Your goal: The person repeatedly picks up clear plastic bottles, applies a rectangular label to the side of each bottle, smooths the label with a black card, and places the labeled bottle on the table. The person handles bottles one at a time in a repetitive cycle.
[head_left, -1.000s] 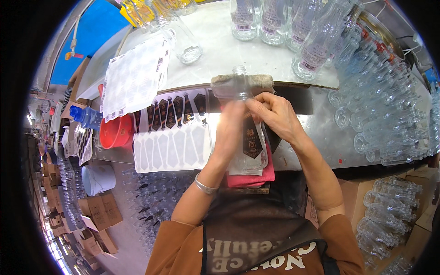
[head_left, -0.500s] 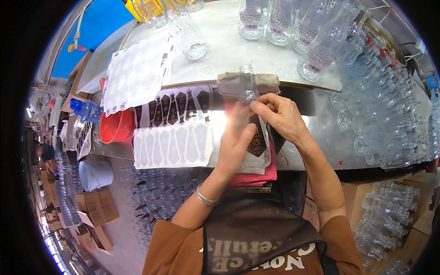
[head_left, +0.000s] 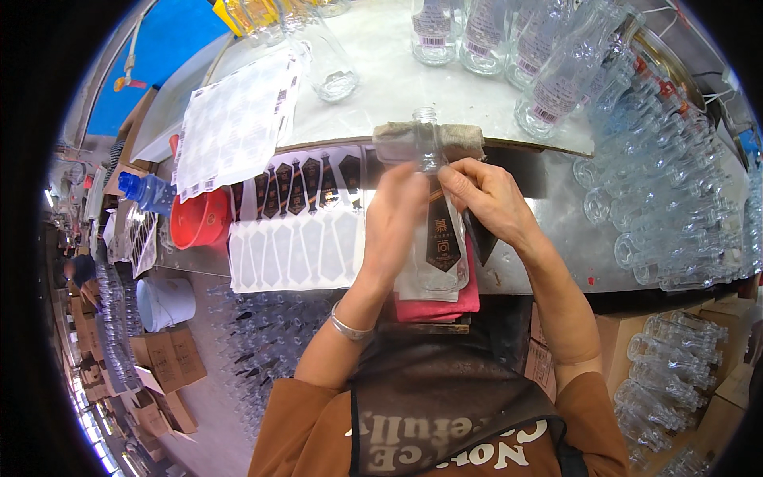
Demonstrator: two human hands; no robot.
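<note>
Clear glass bottle [head_left: 429,159], 1: is lying over pink cloth [head_left: 437,311], long axis running away from the wearer, neck pointing outward.
Left hand [head_left: 393,215]: is blurring beside it; opening, hold cannot be told.
Right hand [head_left: 489,199]: is curling, thumb and fingertips nearly meeting; hold unclear.
Black label [head_left: 443,238], 1: is narrowing neckward, upper end indistinct.

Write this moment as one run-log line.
left hand: blurred, beside bottle; right hand: near upper end of dark label; bottle: neck across rolled cloth

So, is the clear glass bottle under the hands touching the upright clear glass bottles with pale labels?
Apart: the head view shows bare whitish tabletop between the black-labelled bottle and the pale-labelled bottles.
</note>
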